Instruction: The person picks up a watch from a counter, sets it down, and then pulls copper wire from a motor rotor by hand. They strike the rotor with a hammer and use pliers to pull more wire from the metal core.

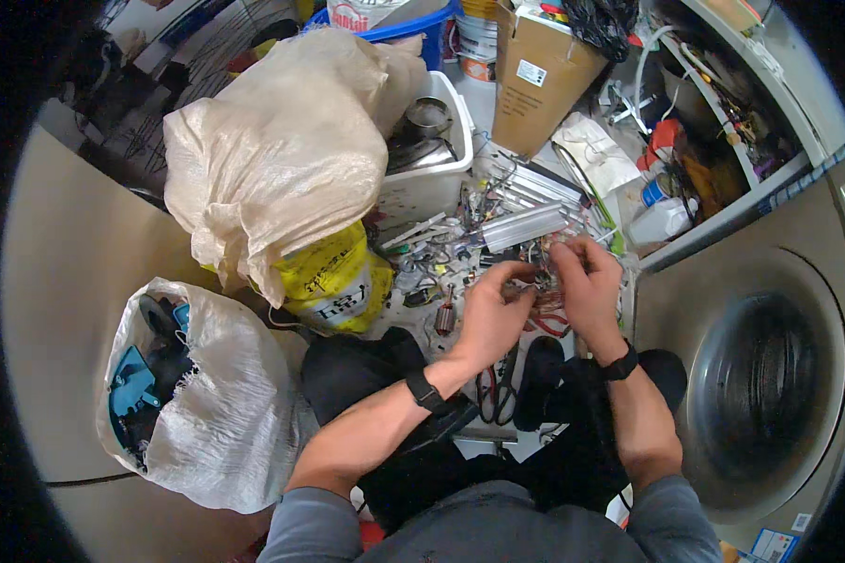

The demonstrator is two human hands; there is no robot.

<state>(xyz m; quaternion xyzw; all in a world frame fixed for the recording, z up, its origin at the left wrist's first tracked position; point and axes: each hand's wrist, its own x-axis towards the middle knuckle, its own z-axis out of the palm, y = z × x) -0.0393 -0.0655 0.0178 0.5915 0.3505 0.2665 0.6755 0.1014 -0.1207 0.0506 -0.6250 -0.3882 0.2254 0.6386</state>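
We see the left hand [494,314] and right hand [591,284] close together, fingers bent inward; we cannot tell what, if anything, they grip. Coppery wire [551,299] lies between them, just above red-handled pliers [547,324]. Around us, a brown carton [546,98] bears a printed white label [532,72], and a yellow bag [340,281] carries bold black lettering.

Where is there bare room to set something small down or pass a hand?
The likeliest spot is a narrow strip of pale floor between the white bin and the cardboard box. It's crowded around the left hand and right hand, where metal strips and small scraps lie close together; tools and a shoe crowd the lap side.
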